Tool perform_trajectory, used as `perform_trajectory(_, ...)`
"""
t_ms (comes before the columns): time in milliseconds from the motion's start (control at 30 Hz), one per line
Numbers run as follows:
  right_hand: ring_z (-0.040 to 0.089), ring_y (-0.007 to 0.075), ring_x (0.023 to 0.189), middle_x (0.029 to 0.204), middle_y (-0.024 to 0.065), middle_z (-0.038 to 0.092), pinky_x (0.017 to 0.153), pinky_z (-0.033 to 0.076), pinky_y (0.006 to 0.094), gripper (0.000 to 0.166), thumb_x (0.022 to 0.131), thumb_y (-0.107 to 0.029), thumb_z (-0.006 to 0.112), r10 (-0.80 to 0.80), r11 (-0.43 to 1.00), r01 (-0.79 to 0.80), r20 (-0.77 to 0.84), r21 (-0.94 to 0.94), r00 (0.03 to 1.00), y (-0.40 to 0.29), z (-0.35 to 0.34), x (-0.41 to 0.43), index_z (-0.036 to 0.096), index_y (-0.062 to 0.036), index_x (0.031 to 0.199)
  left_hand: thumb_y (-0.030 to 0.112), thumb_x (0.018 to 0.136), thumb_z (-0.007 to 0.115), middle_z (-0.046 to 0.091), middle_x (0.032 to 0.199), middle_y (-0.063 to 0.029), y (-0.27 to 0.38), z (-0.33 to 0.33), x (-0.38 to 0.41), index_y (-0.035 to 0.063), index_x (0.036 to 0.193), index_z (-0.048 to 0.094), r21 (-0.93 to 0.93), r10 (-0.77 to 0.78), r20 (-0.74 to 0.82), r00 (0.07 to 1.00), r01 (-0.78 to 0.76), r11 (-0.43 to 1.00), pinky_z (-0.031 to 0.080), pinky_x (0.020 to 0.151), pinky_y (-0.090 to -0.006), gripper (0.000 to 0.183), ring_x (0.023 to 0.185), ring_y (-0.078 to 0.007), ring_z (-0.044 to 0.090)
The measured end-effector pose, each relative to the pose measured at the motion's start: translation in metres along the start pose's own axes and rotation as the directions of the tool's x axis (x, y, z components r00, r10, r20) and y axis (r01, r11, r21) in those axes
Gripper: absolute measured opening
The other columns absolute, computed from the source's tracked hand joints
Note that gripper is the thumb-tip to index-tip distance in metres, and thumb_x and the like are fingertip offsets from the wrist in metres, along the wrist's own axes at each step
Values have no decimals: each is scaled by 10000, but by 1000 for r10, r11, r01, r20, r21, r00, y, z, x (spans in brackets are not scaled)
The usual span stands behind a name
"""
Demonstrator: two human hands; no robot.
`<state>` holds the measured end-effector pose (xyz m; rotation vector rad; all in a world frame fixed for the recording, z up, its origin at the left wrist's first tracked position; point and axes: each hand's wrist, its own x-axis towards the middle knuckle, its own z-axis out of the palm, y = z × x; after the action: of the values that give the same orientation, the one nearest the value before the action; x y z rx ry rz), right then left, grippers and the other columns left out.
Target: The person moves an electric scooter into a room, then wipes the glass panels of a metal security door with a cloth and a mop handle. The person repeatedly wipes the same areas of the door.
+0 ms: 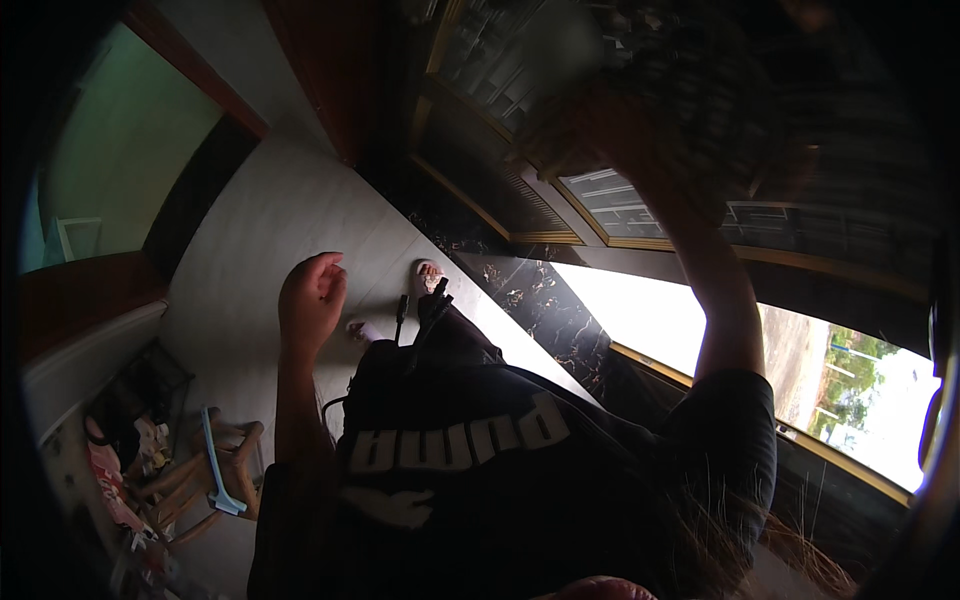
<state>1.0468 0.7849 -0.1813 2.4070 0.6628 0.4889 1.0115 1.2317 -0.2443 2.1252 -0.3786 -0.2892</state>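
Note:
My right hand (611, 139) is raised against a dark door panel (487, 161) with gold-coloured trim, its arm reaching up across the view. What looks like a dark patterned cloth (694, 150) is bunched under and around this hand; motion blur and deep shadow hide its outline. My left hand (311, 300) hangs in the air above the pale floor, fingers loosely curled, with nothing in it. Slatted, reflective glass (619, 202) fills part of the door beside my right hand.
A wooden stool (240, 457) with a light-blue long-handled tool (214, 465) on it stands at lower left, near a pile of bags (112, 480). Black veined stone (540, 292) edges the doorway. Bright outdoor ground (799, 364) shows at right. My slippered foot (430, 276) is on the pale tiled floor (247, 247).

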Motion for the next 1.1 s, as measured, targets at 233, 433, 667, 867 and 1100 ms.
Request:
perform_trajectory(233, 554, 221, 929, 1027, 89, 581, 827, 432, 362, 354, 851, -377, 467, 340, 758, -329, -89, -563, 936, 149, -169, 76, 545, -125, 1086, 64, 760, 585, 616, 771, -78, -54, -10, -41, 35, 947, 584, 26, -124, -131, 984, 129, 991, 473, 640, -278, 189, 666, -175, 606)
perform_trajectory(433, 562, 220, 895, 976, 118, 589, 672, 495, 359, 305, 859, -322, 459, -27, 515, -304, -369, -802, 929, 171, -176, 120, 574, -80, 1004, 36, 740, 600, 606, 760, -81, -63, 4, -59, 34, 937, 578, -29, -129, -106, 986, 127, 992, 488, 627, -282, 198, 672, -178, 607)
perform_trajectory(667, 563, 295, 794, 928, 151, 549, 676, 476, 437, 215, 831, -242, 482, 175, 929, -154, 34, -335, 984, 27, -65, 125, 534, -91, 975, 36, 744, 593, 596, 759, -87, -100, 15, -88, 38, 922, 576, -21, -187, -223, 957, 187, 982, 485, 611, -293, 179, 664, -195, 600)
perform_trajectory(867, 605, 244, 665, 717, 141, 588, 523, 487, 384, 224, 835, -261, 472, 81, 976, -171, 506, 133, 859, -80, 99, 80, 572, -65, 881, 55, 751, 585, 595, 795, -95, -116, 27, -117, 27, 936, 578, 9, -321, -228, 919, 332, 943, 482, 635, -303, 188, 699, -196, 599)
perform_trajectory(1100, 600, 223, 758, 862, 105, 585, 591, 498, 353, 187, 813, -162, 514, -223, 972, 186, 328, 140, 918, -129, 137, 123, 562, -60, 962, 64, 749, 582, 592, 805, -88, -122, 28, -140, 33, 932, 576, 92, -415, -270, 869, 452, 887, 480, 658, -307, 186, 698, -189, 603)
